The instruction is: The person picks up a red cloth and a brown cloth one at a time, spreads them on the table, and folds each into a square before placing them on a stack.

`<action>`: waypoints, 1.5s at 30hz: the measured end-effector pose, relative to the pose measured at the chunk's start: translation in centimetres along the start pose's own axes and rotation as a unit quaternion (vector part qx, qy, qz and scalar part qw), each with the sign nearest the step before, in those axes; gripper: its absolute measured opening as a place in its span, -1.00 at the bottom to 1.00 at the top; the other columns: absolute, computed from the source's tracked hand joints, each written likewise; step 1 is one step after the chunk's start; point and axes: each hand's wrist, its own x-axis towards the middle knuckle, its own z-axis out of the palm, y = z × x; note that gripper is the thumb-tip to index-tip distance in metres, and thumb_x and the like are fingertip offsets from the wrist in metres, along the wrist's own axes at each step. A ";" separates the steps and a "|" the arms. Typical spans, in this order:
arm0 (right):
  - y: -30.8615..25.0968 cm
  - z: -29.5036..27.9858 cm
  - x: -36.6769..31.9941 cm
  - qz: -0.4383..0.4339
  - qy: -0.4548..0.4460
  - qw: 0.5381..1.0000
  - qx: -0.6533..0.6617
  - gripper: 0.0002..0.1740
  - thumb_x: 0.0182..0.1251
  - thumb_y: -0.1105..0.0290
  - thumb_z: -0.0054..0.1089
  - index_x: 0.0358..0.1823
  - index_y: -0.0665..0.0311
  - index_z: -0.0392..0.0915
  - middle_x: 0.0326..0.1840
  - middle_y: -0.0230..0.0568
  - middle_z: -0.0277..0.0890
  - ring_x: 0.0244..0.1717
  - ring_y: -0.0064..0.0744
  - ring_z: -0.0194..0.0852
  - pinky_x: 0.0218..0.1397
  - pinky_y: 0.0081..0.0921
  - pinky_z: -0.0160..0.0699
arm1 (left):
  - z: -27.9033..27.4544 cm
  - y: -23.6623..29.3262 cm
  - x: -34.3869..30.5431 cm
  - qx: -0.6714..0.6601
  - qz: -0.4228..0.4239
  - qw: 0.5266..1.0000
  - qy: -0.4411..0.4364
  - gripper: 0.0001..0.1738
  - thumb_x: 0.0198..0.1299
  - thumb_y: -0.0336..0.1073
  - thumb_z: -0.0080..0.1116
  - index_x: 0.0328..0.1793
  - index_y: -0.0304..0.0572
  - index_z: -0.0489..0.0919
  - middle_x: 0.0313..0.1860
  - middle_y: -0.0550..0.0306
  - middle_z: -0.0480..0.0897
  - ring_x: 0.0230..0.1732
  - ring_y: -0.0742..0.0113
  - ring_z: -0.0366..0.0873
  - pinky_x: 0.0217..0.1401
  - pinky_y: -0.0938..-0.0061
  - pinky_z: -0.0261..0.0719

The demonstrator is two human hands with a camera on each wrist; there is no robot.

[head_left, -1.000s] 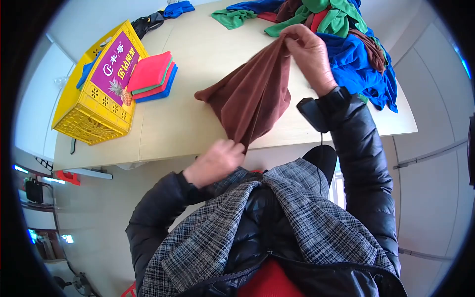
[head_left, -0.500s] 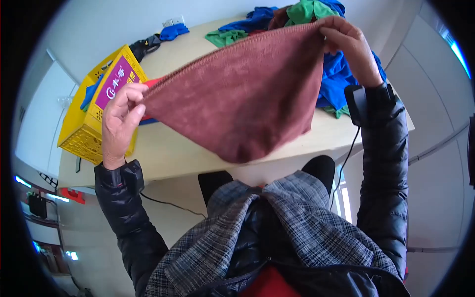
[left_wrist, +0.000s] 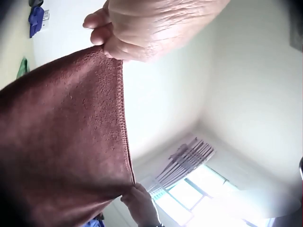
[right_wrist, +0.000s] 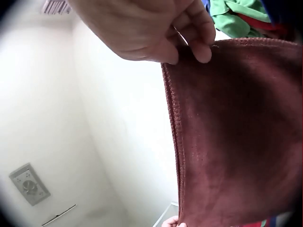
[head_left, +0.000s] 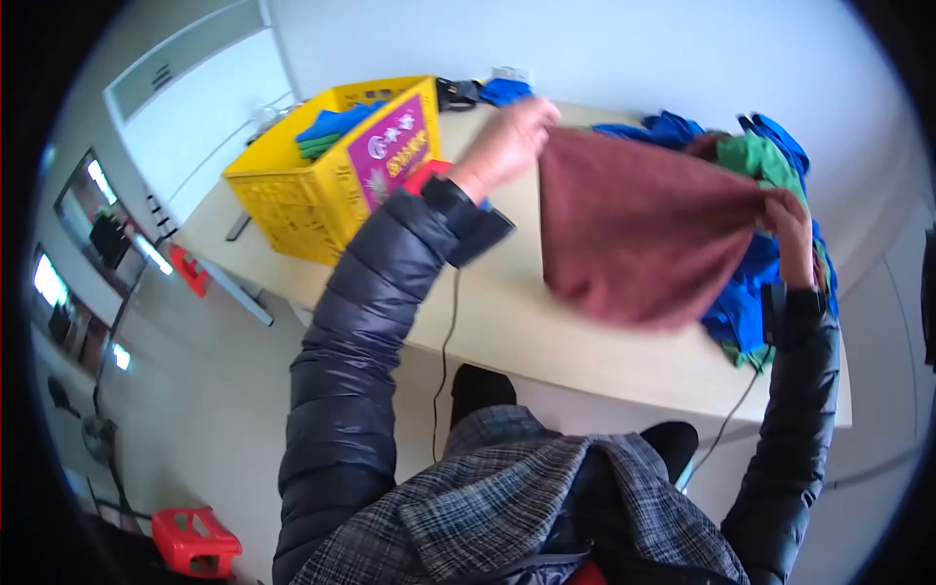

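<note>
A brown cloth (head_left: 639, 229) hangs in the air above the table, stretched between both hands. The left hand (head_left: 507, 144) pinches its upper left corner; in the left wrist view that hand (left_wrist: 156, 26) grips the corner at the top, with a stitched edge running down from it. The right hand (head_left: 792, 229) holds the other upper corner, lower than the left. In the right wrist view the right hand (right_wrist: 151, 28) pinches the cloth (right_wrist: 227, 127) between thumb and fingers. The cloth's lower part hangs loose and is blurred in the head view.
A yellow crate (head_left: 292, 195) with blue and green cloths (head_left: 336, 125) inside stands at the table's left. Partly hidden red cloth (head_left: 429, 175) lies beside it. A pile of blue and green cloths (head_left: 765, 161) lies at the right. Cables hang from both wrists.
The cloth was bunched, then spread wide between the hands; now it hangs further right in view. The left hand has risen, the right is lower. The head view has turned left.
</note>
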 end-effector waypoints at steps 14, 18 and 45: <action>16.6 7.0 -18.7 -0.043 -0.100 0.990 -0.087 -0.76 0.31 0.68 0.17 -0.06 0.25 0.62 -0.15 -0.40 0.59 -0.07 -0.57 0.56 -0.04 -0.57 0.53 | 6.5 3.3 -24.8 0.091 -0.113 0.969 -0.202 -0.87 0.21 -0.55 0.10 -0.14 -0.18 0.53 -0.16 0.00 0.54 -0.07 -0.07 0.59 -0.07 0.14 0.58; 18.1 8.0 -22.6 0.047 -0.114 0.987 -0.102 -0.79 0.31 0.64 0.19 -0.08 0.26 0.62 -0.19 -0.38 0.58 -0.12 -0.55 0.58 -0.10 -0.55 0.55 | 6.6 5.3 -28.2 0.072 -0.183 0.961 -0.194 -0.89 0.17 -0.55 0.14 -0.18 -0.22 0.53 -0.17 0.00 0.56 -0.12 -0.07 0.60 -0.10 0.16 0.59; 8.4 14.9 -27.1 -0.100 -0.277 0.917 -0.268 -0.35 0.10 0.23 0.50 0.21 0.30 0.50 0.17 -0.05 0.48 0.16 0.00 0.47 0.24 -0.19 0.51 | 14.5 1.3 -21.4 0.152 -0.273 0.943 -0.116 -0.75 0.22 -0.24 0.36 -0.23 -0.23 0.54 -0.27 -0.09 0.68 -0.26 -0.12 0.69 -0.23 0.11 0.63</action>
